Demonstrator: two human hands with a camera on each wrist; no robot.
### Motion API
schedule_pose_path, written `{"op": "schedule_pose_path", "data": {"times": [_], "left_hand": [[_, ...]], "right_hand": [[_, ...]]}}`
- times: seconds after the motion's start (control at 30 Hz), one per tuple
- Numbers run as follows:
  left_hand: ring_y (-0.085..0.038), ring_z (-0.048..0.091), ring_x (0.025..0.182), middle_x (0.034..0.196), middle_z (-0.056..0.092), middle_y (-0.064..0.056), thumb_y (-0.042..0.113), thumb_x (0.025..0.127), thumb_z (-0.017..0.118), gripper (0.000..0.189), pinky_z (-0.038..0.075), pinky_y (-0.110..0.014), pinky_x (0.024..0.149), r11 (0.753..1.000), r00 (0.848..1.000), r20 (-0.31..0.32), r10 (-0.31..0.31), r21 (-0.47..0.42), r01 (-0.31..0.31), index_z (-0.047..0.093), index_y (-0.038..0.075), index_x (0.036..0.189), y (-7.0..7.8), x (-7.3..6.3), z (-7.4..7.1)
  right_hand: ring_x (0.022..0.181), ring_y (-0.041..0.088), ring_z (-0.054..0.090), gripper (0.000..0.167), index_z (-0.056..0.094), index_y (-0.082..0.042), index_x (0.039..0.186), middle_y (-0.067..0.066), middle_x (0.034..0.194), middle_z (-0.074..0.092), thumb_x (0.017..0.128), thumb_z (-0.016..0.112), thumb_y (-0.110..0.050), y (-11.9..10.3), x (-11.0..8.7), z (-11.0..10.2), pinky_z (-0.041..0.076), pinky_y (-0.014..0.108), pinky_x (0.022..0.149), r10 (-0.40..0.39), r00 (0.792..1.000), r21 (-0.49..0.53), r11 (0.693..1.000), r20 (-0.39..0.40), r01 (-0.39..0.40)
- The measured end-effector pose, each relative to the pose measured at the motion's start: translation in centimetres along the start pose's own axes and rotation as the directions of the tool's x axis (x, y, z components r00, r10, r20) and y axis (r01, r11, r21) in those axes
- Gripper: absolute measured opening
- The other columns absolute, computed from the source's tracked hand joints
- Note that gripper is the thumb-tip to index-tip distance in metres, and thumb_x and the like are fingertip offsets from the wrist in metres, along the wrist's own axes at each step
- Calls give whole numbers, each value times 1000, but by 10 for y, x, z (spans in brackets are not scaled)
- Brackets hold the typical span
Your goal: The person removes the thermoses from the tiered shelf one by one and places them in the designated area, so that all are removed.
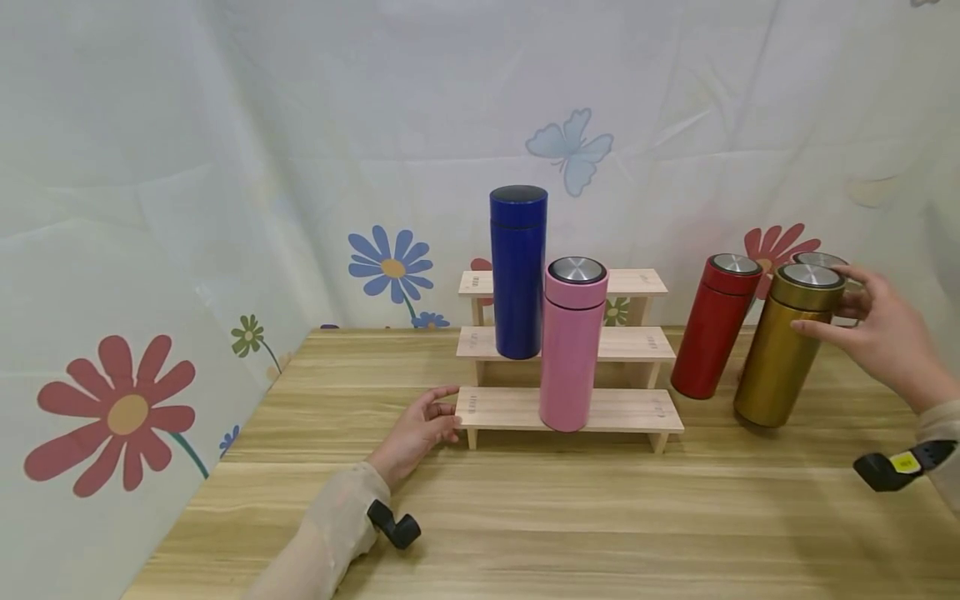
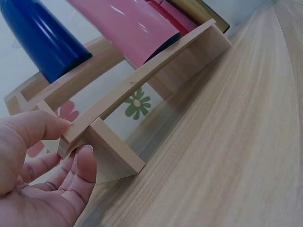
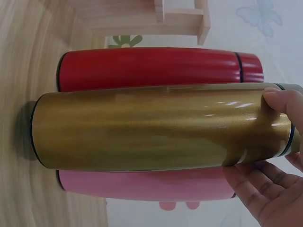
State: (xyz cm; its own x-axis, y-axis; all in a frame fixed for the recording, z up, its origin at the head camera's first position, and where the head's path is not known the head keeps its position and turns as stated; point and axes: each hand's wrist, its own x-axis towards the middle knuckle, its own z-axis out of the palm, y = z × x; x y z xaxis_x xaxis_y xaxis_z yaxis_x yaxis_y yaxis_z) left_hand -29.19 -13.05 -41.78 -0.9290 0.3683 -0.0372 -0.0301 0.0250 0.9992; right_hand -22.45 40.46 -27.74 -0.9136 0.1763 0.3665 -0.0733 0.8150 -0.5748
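Note:
My right hand grips a gold thermos flask near its silver-topped lid, thumb on one side and fingers on the other. The flask's base is close over the table, with a dark shadow beside it in the right wrist view. With the thumb on top and fingers beneath, my left hand pinches the left end of the lowest step of a three-tier wooden stand. On that step a pink thermos flask stands upright. A blue thermos flask is upright on the middle step.
A red thermos flask stands on the wood-grain table between the stand and the gold one. Behind the gold flask, a second pink flask is partly hidden. A flower-printed curtain hangs at the back and left.

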Motion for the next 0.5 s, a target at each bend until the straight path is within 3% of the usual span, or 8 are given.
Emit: {"op": "schedule_pose_path", "data": {"times": [0.03, 0.1, 0.13, 0.17, 0.5], "left_hand": [[-12, 58, 82, 108, 52, -9, -3, 91, 53, 57, 53, -24, 72, 1000, 1000, 0, 1, 0, -1, 33, 2, 144, 0, 0, 0], [-12, 58, 82, 108, 52, -9, -3, 91, 53, 57, 53, -24, 72, 1000, 1000, 0, 3, 2, -3, 33, 2, 144, -1, 0, 0], [-12, 58, 82, 107, 52, -9, -4, 91, 53, 57, 53, -24, 72, 1000, 1000, -1, 3, 2, -3, 34, 2, 144, -1, 0, 0], [-12, 58, 82, 107, 52, -9, -4, 91, 53, 57, 53, -24, 72, 1000, 1000, -1, 3, 3, -3, 34, 2, 144, -1, 0, 0], [-12, 58, 81, 107, 52, -9, -4, 91, 53, 57, 53, -24, 72, 1000, 1000, 0, 10, -1, -10, 34, 2, 144, -1, 1, 0]], "right_hand": [[101, 22, 53, 94, 7, -4, 153, 42, 126, 45, 89, 67, -36, 1, 0, 1, 35, 70, 88, 4, 1000, -4, 1000, -1, -4], [109, 44, 48, 93, 6, -2, 153, 44, 126, 44, 90, 66, -34, 2, 0, 1, 34, 71, 88, 4, 1000, 0, 1000, 1, -4], [109, 44, 48, 93, 6, -2, 153, 44, 126, 44, 90, 66, -34, 2, -1, 2, 34, 71, 88, 7, 1000, -2, 1000, -2, -7], [111, 54, 41, 92, 6, -2, 153, 44, 126, 43, 90, 65, -33, 2, -1, 2, 34, 71, 88, 7, 1000, -2, 1000, -2, -7], [110, 50, 41, 88, 7, -5, 154, 43, 129, 42, 92, 63, -32, 10, -4, 5, 35, 71, 88, 20, 1000, 5, 1000, -14, -20]]}}
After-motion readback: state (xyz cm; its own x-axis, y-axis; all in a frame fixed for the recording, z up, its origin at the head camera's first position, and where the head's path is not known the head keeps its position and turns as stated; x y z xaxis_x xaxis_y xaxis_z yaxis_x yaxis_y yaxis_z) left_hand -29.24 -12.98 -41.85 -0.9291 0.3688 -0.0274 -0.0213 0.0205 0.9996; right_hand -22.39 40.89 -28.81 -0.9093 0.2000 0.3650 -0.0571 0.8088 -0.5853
